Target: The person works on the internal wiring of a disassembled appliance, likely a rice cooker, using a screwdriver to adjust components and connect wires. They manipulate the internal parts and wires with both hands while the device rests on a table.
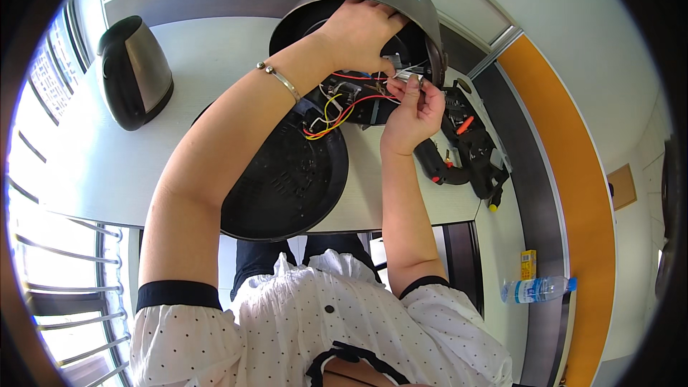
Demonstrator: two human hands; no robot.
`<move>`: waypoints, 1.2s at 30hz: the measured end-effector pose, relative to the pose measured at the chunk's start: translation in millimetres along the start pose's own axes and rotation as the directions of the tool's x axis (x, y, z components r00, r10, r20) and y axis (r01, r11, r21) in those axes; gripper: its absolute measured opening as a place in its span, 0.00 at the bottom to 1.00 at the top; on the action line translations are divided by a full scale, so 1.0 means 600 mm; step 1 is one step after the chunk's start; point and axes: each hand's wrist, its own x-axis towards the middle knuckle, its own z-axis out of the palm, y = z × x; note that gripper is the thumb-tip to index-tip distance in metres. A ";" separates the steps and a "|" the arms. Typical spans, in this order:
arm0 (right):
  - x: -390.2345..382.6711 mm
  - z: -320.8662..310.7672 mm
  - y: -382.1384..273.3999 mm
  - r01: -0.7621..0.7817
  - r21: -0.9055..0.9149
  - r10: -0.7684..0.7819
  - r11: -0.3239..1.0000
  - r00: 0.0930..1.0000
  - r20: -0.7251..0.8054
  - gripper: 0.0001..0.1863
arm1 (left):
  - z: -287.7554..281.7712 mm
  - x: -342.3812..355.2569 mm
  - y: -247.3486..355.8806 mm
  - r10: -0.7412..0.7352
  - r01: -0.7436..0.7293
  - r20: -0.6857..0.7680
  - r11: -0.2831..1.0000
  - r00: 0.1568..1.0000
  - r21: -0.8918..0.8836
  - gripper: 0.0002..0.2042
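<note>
A brown round appliance housing (430,11) lies tipped on its side, its dark hollow facing me. My left hand (362,36) reaches into that hollow with its fingers spread against the inside and the thumb pointing down; some fingertips are hidden. At the housing's lower edge my right hand (416,111) pinches a small silvery metal part, too small to name, close to my left thumb. Red, yellow and white wires (330,118) run from there to a black round base (287,186), which lies under my left forearm and partly overhangs the table's front edge.
An electric kettle (136,72) stands at the far left of the white table (197,46). Right of my right hand lies an open black tool case (476,140) with a black power tool (441,165) beside it. A water bottle (537,289) and a yellow box (528,265) lie farther right.
</note>
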 end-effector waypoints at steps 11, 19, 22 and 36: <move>0.010 -0.002 -0.003 0.009 -0.073 -0.013 0.997 0.999 -0.046 0.06 | 0.011 0.002 0.006 -0.013 0.013 -0.050 1.000 0.999 0.002 0.41; 0.019 -0.005 -0.005 -0.011 -0.145 -0.001 0.989 0.997 -0.083 0.08 | 0.014 0.004 0.007 -0.032 0.032 -0.041 0.999 0.999 -0.007 0.39; 0.021 -0.007 0.001 0.016 -0.187 -0.030 0.982 0.997 -0.072 0.09 | 0.012 0.005 0.009 -0.025 0.025 -0.060 1.000 0.998 0.006 0.39; 0.003 0.000 -0.056 -0.361 -0.215 0.370 0.907 0.929 0.001 0.14 | 0.015 0.001 0.004 -0.044 0.043 -0.062 0.999 0.997 -0.009 0.40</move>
